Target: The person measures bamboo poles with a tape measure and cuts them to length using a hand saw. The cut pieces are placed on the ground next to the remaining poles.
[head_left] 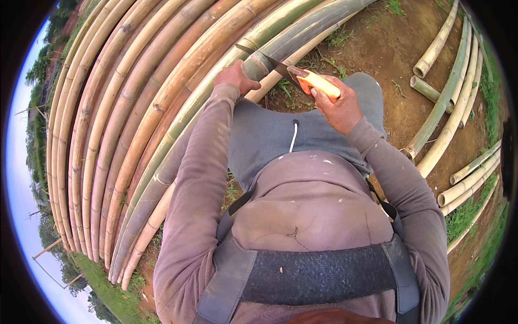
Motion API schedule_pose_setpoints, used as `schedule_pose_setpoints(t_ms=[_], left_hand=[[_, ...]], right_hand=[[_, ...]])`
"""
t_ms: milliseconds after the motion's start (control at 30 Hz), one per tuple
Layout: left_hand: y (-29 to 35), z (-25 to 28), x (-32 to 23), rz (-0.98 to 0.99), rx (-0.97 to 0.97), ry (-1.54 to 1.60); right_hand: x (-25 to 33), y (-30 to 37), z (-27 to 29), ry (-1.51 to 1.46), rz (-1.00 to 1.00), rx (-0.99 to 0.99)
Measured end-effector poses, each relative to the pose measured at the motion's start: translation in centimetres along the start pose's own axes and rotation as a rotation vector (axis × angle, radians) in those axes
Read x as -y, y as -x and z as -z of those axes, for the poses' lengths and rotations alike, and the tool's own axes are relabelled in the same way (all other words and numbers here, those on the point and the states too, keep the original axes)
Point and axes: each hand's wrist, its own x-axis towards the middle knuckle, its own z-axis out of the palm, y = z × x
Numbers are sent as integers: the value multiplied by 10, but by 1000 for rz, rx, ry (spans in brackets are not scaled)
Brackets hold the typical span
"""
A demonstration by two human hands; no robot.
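Note:
My right hand grips the orange handle of a handsaw. The saw's dark blade lies across a grey-green bamboo pole, close to one of its joints. Just left of the blade, my left hand is closed over that same pole, thumb toward me and the fingers partly hidden on the far side. A greener bamboo pole runs alongside it, beyond my left hand. How deep the blade sits in the pole cannot be made out.
Many long tan bamboo poles lie side by side on the left. Shorter bamboo pieces and longer poles rest on brown soil at the right, with grass nearby. My legs are close below the saw.

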Motion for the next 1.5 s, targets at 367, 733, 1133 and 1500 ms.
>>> schedule_pose_setpoints(t_ms=[367,733,1133,1500], left_hand=[[4,-7,0,17,-6,23],[8,-16,-10,44,-15,-5],[7,-12,-10,34,-13,18],[1,-9,-1,17,-28,9]], right_hand=[[29,24,24,40,-123,43],[21,18,14,101,77,-18],[27,28,30,156,49,13],[20,45,39,50,-86,8]])
